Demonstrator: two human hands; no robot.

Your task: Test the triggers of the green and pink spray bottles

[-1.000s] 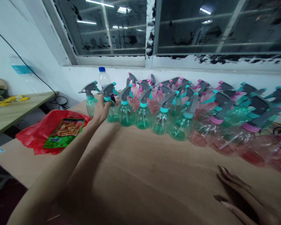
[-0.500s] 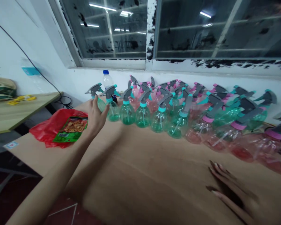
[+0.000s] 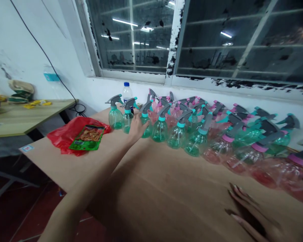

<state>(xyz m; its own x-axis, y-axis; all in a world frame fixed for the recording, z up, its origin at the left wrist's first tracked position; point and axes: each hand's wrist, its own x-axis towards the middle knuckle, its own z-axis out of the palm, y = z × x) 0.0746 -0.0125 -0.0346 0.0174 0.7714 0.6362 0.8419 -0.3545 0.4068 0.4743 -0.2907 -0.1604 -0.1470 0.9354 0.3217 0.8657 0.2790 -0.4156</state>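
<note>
My left hand (image 3: pixel 137 127) reaches far over the brown table (image 3: pixel 166 188), fingers stretched against a green spray bottle (image 3: pixel 146 130), third from the left in the front row. I cannot see a full grip on it. Two more green spray bottles (image 3: pixel 115 117) stand left of it, and several others (image 3: pixel 159 131) to its right. Pink spray bottles (image 3: pixel 218 151) lie and stand farther right along the wall. My right hand (image 3: pixel 252 218) lies flat on the table at the bottom right, fingers spread, holding nothing.
A red plastic bag (image 3: pixel 63 139) with a green snack packet (image 3: pixel 89 137) on it lies at the table's left edge. A clear water bottle (image 3: pixel 126 91) stands behind the sprayers. A second wooden table (image 3: pixel 20 117) with small items is at the left. Windows run behind.
My left hand has left the second bottle, drawn back open, then moved right onto the third green bottle. The view has shifted left and back. My right hand stays flat.
</note>
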